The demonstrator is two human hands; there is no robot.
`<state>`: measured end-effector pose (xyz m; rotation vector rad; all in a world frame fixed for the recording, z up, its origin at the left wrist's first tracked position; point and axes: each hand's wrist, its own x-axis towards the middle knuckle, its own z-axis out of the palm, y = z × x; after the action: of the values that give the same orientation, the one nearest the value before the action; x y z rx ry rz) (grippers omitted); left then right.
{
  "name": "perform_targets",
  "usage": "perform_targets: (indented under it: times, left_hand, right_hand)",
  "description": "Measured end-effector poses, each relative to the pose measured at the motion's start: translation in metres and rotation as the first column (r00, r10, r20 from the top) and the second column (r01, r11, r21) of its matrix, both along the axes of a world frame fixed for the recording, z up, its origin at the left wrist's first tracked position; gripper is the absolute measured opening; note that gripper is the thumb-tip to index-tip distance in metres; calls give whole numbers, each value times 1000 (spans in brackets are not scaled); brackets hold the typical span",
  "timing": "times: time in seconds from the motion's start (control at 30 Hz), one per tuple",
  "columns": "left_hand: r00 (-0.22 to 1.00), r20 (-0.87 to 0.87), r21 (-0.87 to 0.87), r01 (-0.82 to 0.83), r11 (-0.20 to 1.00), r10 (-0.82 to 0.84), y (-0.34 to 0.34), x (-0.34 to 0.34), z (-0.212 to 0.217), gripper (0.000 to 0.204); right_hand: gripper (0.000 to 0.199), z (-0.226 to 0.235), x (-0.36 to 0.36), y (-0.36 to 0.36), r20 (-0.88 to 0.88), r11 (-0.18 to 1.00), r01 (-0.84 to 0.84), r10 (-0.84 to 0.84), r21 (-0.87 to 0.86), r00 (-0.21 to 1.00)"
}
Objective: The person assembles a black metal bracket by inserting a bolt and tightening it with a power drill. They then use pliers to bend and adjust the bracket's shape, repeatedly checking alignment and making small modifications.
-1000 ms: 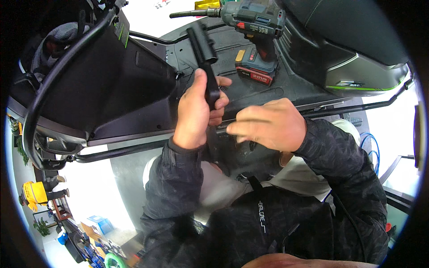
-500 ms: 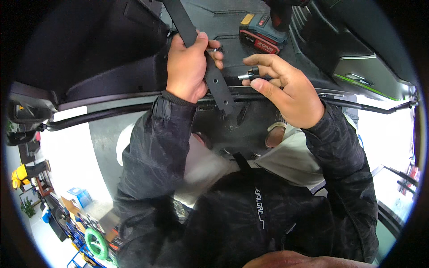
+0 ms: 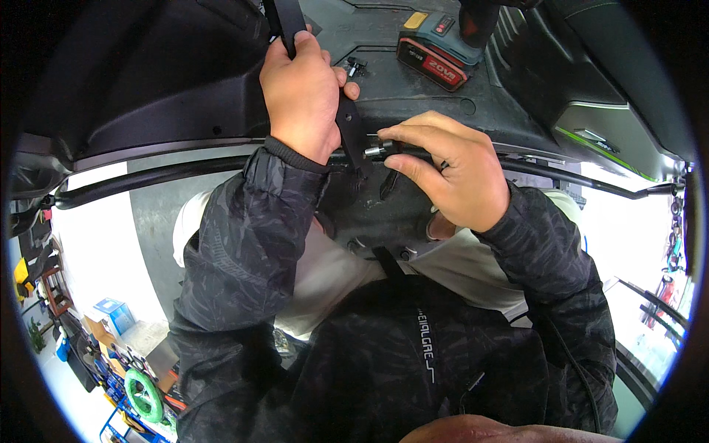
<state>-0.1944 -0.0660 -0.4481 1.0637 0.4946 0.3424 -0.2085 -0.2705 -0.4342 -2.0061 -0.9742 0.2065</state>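
Flat black bar [image 3: 349,129] gripped in left hand [image 3: 303,96], small silver bolt [image 3: 371,150] pinched by right hand [image 3: 443,173] fingertips

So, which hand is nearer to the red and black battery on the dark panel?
Right. The right hand sits just below the battery, its fingers pinching a small bolt. The left hand is farther to the left, gripping the black strap.
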Motion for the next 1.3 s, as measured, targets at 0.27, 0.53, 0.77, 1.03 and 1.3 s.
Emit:
perform_targets:
  times: [0.27,0.53,0.77,1.03,1.3]
  left_hand:
    - [997,34,99,-76,992,73,-2,4,-6,18]
    - [993,-1,167,-116,979,118,-7,3,-1,20]
    - [991,48,285,-131,949,123,-7,5,-7,17]
    - [982,82,394,-188,899,170,-1,11,-19,20]
    - [983,81,387,-182,904,163,-3,9,-15,18]
  right_hand:
    - [30,-2,1,4,315,996,-74,88,-55,945]
    - [31,-4,4,5,290,996,-71,84,-55,953]
    - [39,8,0,9,-297,987,46,-91,-156,950]
    - [52,-6,0,11,73,996,-69,73,-60,995]
    - [28,-16,2,13,48,994,-51,56,-100,997]
